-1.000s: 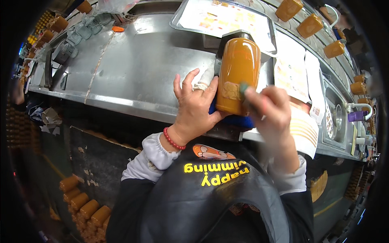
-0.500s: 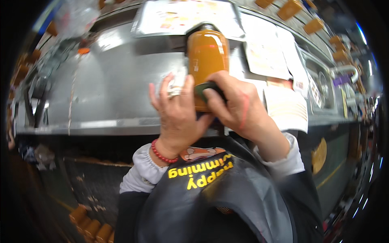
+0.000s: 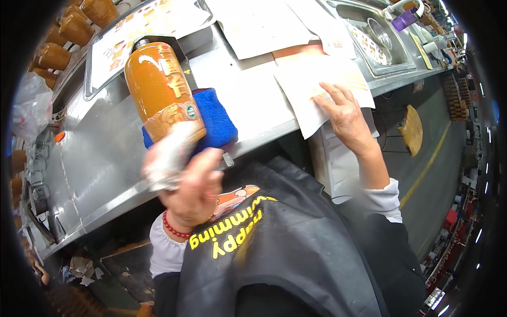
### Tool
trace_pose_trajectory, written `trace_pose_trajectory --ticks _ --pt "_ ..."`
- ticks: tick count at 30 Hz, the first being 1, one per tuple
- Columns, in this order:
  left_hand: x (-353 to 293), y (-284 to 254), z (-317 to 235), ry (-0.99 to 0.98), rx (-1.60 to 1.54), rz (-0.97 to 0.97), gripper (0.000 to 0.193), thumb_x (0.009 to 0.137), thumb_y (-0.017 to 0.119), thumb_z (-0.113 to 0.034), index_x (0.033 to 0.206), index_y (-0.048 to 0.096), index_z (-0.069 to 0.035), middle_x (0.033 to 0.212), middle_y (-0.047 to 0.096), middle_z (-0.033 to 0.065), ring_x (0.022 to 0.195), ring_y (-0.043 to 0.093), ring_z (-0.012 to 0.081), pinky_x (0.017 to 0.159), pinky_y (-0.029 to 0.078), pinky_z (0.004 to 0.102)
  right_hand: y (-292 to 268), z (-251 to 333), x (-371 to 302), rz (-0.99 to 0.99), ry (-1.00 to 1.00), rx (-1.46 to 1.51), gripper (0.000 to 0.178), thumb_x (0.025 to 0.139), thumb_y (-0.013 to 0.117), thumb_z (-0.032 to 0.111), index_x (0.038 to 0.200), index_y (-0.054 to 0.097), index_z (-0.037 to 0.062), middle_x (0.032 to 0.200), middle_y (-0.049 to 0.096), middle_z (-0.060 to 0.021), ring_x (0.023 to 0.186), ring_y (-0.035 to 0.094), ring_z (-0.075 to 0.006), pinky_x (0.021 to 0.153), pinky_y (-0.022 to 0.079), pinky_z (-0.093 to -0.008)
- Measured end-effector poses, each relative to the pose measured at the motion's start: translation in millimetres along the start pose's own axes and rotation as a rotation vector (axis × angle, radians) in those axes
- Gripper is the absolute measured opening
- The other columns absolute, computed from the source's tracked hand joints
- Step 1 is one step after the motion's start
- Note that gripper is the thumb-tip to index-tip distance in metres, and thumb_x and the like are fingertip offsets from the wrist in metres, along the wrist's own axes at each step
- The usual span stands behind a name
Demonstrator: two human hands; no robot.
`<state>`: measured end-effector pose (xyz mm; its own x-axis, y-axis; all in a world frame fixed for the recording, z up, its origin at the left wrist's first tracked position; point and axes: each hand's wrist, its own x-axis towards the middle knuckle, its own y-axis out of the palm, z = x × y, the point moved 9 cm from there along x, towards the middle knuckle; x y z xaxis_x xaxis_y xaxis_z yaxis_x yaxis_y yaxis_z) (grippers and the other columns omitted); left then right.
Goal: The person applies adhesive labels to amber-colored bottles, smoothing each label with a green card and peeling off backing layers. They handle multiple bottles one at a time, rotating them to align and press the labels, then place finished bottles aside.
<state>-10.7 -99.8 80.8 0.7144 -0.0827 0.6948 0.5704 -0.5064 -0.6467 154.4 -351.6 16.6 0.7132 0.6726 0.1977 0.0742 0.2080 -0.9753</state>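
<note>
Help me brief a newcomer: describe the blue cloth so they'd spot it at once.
Find the steel counter and its front edge. Nearby lies a large amber bottle, its base over the blue cloth. Its vivid blue sets it apart from the white cloth at the left hand.

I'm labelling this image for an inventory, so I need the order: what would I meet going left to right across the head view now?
Clear plastic bag → small orange piece → amber bottle → right hand → purple object by the tap.
</note>
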Motion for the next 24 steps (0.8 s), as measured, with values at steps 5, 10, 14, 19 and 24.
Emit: trace_pose_trajectory --ticks 5,10,14,19,24 --pt "19.3 107.9 -22.1 -0.213 -0.348 0.394 0.020 0.092 0.060 -0.007 0.111 0.067 -0.004 0.099 0.064 0.0175 0.097 0.056 0.0335 0.107 0.033 0.0475 9.9 5.4 -4.6 -0.066 -0.019 -0.026 0.039 0.081 0.056 -0.001 0.114 0.069 0.0147 0.132 0.060 -0.0094 0.124 0.052 -0.0324 0.090 0.045 -0.0454" --pt "27.6 172.3 -23.8 -0.158 -0.092 0.284 0.022 0.089 0.063 -0.011 0.104 0.063 0.004 0.092 0.060 0.0235 0.106 0.051 0.0424 0.110 0.027 0.0546 7.0 10.7 -7.5 -0.109 -0.056 0.028 0.036 0.082 0.057 0.001 0.111 0.070 0.0169 0.129 0.061 -0.0073 0.123 0.052 -0.0301 0.086 0.044 -0.0436" --pt "29.1 185.4 -22.8 -0.339 -0.089 0.250 0.017 0.088 0.065 -0.016 0.094 0.062 0.000 0.098 0.059 0.0262 0.119 0.043 0.0466 0.106 0.026 0.0578 8.4 12.4 -9.4 -0.112 -0.094 0.069 0.036 0.081 0.057 0.000 0.111 0.069 0.0165 0.130 0.060 -0.0080 0.123 0.052 -0.0303 0.087 0.044 -0.0431" --pt "32.7 190.3 -23.7 -0.318 -0.059 0.224 0.016 0.086 0.067 -0.017 0.091 0.063 -0.003 0.098 0.059 0.0257 0.121 0.040 0.0473 0.105 0.026 0.0575 -0.8 6.9 0.1 -0.139 -0.128 0.200 0.034 0.081 0.060 -0.001 0.112 0.068 0.0092 0.130 0.059 -0.0119 0.123 0.052 -0.0345 0.095 0.044 -0.0445" --pt "48.7 161.3 -38.9 -0.210 -0.005 0.119 0.012 0.085 0.066 -0.015 0.093 0.064 -0.006 0.099 0.061 0.0229 0.125 0.039 0.0467 0.109 0.023 0.0561 -9.9 14.4 25.6 -0.012 -0.244 0.438 0.011 0.086 0.066 0.003 0.096 0.062 0.0020 0.122 0.058 -0.0183 0.115 0.052 -0.0391 0.097 0.043 -0.0442"
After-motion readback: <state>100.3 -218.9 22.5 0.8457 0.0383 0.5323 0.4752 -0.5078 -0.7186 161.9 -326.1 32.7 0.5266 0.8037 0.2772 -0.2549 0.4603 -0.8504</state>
